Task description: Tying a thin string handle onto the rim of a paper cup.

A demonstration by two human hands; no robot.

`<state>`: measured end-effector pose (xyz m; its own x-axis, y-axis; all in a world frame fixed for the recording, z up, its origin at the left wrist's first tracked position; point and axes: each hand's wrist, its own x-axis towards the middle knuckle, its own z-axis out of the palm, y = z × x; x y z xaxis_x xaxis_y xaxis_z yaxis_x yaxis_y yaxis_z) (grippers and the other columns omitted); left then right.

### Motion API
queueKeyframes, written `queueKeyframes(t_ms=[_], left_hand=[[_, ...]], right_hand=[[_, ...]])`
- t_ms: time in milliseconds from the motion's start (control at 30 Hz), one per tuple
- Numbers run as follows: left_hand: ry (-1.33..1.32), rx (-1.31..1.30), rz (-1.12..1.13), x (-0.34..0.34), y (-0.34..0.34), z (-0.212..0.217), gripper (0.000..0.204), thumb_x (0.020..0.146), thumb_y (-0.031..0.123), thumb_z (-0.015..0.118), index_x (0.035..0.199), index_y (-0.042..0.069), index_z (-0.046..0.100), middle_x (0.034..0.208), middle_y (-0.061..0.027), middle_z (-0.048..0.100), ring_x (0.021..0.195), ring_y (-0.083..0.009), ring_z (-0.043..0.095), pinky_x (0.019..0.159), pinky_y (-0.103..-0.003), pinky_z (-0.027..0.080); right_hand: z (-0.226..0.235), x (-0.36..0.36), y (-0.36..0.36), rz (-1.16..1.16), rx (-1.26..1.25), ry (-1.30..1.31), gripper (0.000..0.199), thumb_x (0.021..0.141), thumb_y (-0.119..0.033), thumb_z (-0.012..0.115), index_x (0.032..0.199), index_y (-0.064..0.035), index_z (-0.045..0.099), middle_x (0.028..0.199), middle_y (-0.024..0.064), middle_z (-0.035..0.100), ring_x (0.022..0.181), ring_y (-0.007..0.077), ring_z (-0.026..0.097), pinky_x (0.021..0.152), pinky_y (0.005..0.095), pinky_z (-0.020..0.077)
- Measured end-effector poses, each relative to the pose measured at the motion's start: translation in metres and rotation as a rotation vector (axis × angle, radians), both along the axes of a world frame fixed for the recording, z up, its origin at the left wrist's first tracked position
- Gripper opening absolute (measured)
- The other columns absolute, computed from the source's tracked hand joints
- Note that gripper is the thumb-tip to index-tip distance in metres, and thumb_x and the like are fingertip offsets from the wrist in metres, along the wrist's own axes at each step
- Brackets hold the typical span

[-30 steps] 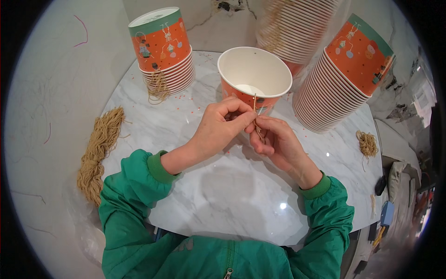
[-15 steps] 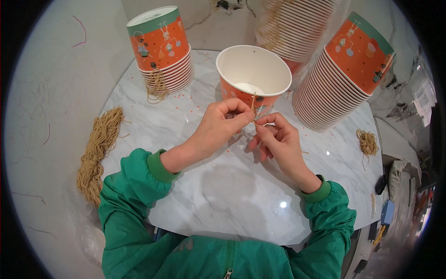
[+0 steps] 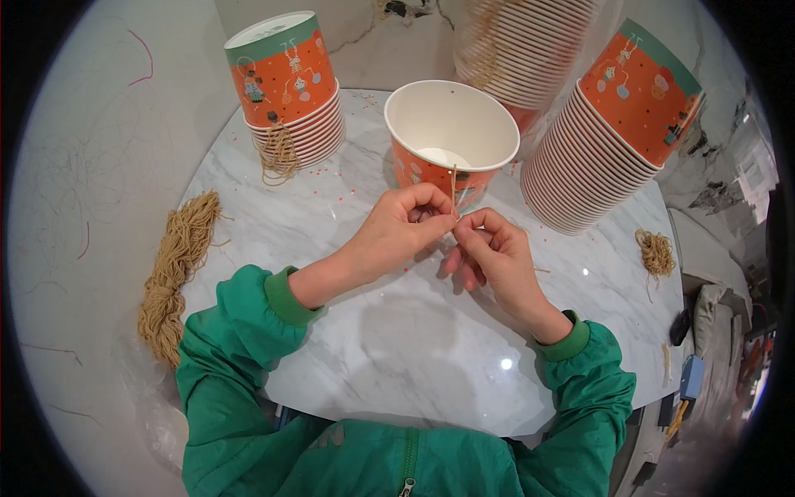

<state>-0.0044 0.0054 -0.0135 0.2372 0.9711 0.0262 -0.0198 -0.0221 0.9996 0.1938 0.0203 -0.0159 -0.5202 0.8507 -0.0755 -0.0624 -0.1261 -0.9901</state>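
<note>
One open paper cup [image 3: 451, 137] stands alone at the middle of the round marble table [image 3: 397, 364], and three stacks of the same orange cups surround it: one upside down at the far left [image 3: 286, 87], one leaning at the right [image 3: 609, 137], and a blurred one at the top [image 3: 522, 45]. Three bundles of tan string show: a long hank at the table's left edge [image 3: 175, 273], a small loop against the left stack [image 3: 279, 155], a small coil at the right [image 3: 656, 253]. Compared with a second ago, the hands sit at much the same spot, only a touch nearer the body. The left hand [image 3: 397, 236] and right hand [image 3: 489, 253] meet fingertip to fingertip just in front of the single cup, both pinching a short piece of string [image 3: 454, 186] that stands upright between them, other fingers curled, wrists resting low over the marble.
</note>
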Motion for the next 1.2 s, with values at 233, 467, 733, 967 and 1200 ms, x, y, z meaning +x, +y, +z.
queueKeyframes(t_ms=[233,467,733,967,1200], left_hand=[[-0.006,0.020,0.049,0.002,-0.003,0.007,0.014,0.096,0.021,0.067,0.097,0.007,0.067,0.085,0.0061,0.062,0.070,-0.0021,0.053,0.057,-0.020,0.038],[-0.158,-0.099,0.064,0.003,-0.001,0.004,0.013,0.096,0.020,0.067,0.095,0.008,0.067,0.076,0.0056,0.058,0.065,-0.0024,0.048,0.056,-0.020,0.034],[-0.266,-0.203,0.057,0.003,-0.002,0.006,0.011,0.095,0.016,0.066,0.092,0.005,0.065,0.075,0.0029,0.058,0.060,-0.0043,0.045,0.053,-0.022,0.034],[-0.163,-0.132,0.050,0.007,-0.007,0.012,0.013,0.095,0.021,0.068,0.093,0.007,0.067,0.079,0.0045,0.061,0.063,-0.0025,0.045,0.055,-0.020,0.033],[-0.118,-0.154,0.085,0.006,-0.008,0.014,0.012,0.093,0.019,0.068,0.091,0.007,0.066,0.077,0.0046,0.061,0.062,-0.0025,0.045,0.055,-0.021,0.033]], right_hand=[[-0.004,0.002,0.000,0.002,-0.070,0.023,0.017,0.103,-0.018,0.054,0.104,-0.0010,0.058,0.073,0.0096,0.068,0.046,0.0088,0.053,0.044,0.0220,0.0362],[-0.003,0.004,0.003,0.031,-0.220,0.182,0.025,0.103,-0.025,0.055,0.111,-0.0022,0.061,0.072,0.0113,0.069,0.046,0.0099,0.055,0.043,0.0218,0.0356],[0.000,0.003,0.001,0.076,-0.173,0.128,0.025,0.102,-0.024,0.056,0.104,-0.0008,0.066,0.072,0.0115,0.070,0.045,0.0089,0.054,0.043,0.0210,0.0383],[-0.003,0.005,0.002,0.056,-0.163,0.145,0.023,0.103,-0.020,0.056,0.102,-0.0002,0.067,0.071,0.0098,0.069,0.046,0.0088,0.056,0.044,0.0204,0.0368],[-0.002,0.006,0.002,0.082,-0.160,0.139,0.024,0.103,-0.020,0.055,0.100,0.0004,0.067,0.071,0.0098,0.069,0.046,0.0088,0.056,0.043,0.0204,0.0363]])
